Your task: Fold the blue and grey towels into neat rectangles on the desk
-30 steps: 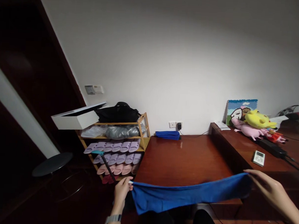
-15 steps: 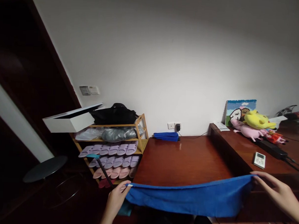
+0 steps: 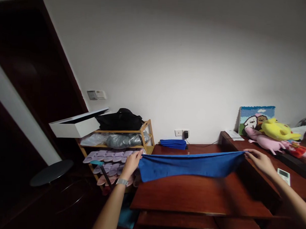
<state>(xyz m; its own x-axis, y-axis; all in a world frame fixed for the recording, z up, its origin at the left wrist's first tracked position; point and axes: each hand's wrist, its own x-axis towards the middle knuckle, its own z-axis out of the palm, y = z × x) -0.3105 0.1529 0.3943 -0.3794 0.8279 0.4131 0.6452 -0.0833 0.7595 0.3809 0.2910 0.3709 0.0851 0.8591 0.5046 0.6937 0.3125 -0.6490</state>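
A blue cloth [image 3: 188,166] is stretched between my two hands over the reddish-brown desk [image 3: 202,197], its lower edge hanging down. My left hand [image 3: 132,163] pinches its upper left corner, beside the shoe rack. At the upper right corner, the fingers of my right hand [image 3: 260,161] are closed on the fabric near the raised part of the desk. Farther back, against the wall, lies a folded stack of blue cloth [image 3: 173,143]; neither hand touches it.
To the left stands a wooden shoe rack [image 3: 149,148] with slippers, a black bag [image 3: 121,120] and a white box [image 3: 76,127] on top. A round stool [image 3: 51,172] is beside it. Plush toys [image 3: 280,129], a picture [image 3: 256,117] and a white remote [image 3: 283,176] occupy the raised right side.
Both hands have moved up and forward with the stretched cloth, from in front of the desk's near edge to above its surface. My view has shifted slightly left.
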